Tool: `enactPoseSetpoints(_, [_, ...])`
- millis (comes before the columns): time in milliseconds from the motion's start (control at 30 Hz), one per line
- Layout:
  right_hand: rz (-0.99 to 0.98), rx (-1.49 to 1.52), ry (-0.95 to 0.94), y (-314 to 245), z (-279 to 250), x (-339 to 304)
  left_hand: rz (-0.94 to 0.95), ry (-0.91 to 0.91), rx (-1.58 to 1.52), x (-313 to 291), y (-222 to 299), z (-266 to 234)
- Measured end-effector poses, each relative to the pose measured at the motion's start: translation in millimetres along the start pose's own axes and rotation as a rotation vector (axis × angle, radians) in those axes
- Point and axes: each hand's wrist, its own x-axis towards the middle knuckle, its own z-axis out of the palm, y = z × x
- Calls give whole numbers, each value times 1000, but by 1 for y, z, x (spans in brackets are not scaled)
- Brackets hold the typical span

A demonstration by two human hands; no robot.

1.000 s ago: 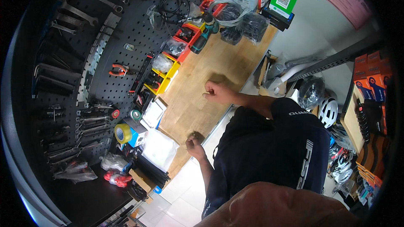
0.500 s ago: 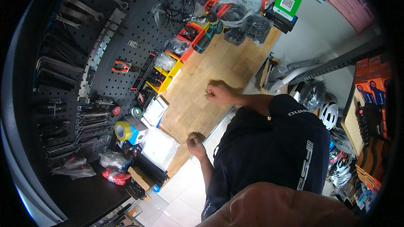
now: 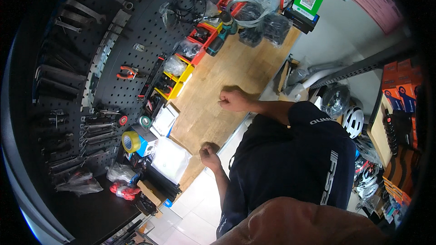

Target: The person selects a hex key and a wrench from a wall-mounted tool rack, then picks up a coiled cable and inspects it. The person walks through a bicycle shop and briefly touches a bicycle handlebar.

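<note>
My right hand (image 3: 232, 100) rests on the wooden bench top (image 3: 206, 104), its fingers curled into a loose fist with no object showing in it. Near the front edge of the bench is my left hand (image 3: 210, 156), also closed, with nothing visible between its fingers. The nearest thing to it is a white sheet in a clear plastic sleeve (image 3: 169, 159). A stack of white papers or cards (image 3: 164, 120) lies farther along. Neither hand touches a tool. The palm sides of both fists are hidden.
A cordless drill (image 3: 221, 34) stands beside red and yellow bins (image 3: 178, 84). Wrenches (image 3: 86, 9) and orange-handled pliers (image 3: 127, 72) hang on the black pegboard. Coiled cable (image 3: 249, 11), yellow tape (image 3: 131, 141) and a green sign (image 3: 309, 1) line the bench. A white helmet (image 3: 353, 122) sits behind me.
The whole view has shifted slightly. Both fists stay in the same places on the bench, and no object has been taken up or moved.
</note>
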Motion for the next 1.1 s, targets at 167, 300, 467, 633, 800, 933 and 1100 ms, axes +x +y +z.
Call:
enactPoseSetpoints(167, [-34, -27, 6, 4, 1, 0, 9, 61, 65, 0, 0, 2])
enactPoseSetpoints(300, [6, 11, -15, 8, 5, -1, 14, 81, 99, 0, -7, 2])
enactPoseSetpoints(467, [56, 43, -53, 10, 7, -2, -18, 16, -27, 2, -17, -1])
enactPoseSetpoints(633, [6, 20, -18, 7, 4, -2, -6, 11, 3, 0, -15, -1])
enactPoseSetpoints(800, [-6, 2, 1, 2, 2, -1, -32, 12, 15, 0, -7, 0])
enactPoseSetpoints(933, [-77, 6, 35, -1, -1, 1, -36, 11, 36, 0, 0, 1])
enactPoseSetpoints(1100, [-49, 21, 3, -2, -2, 0, 7, 81, 99, -1, 4, 3])
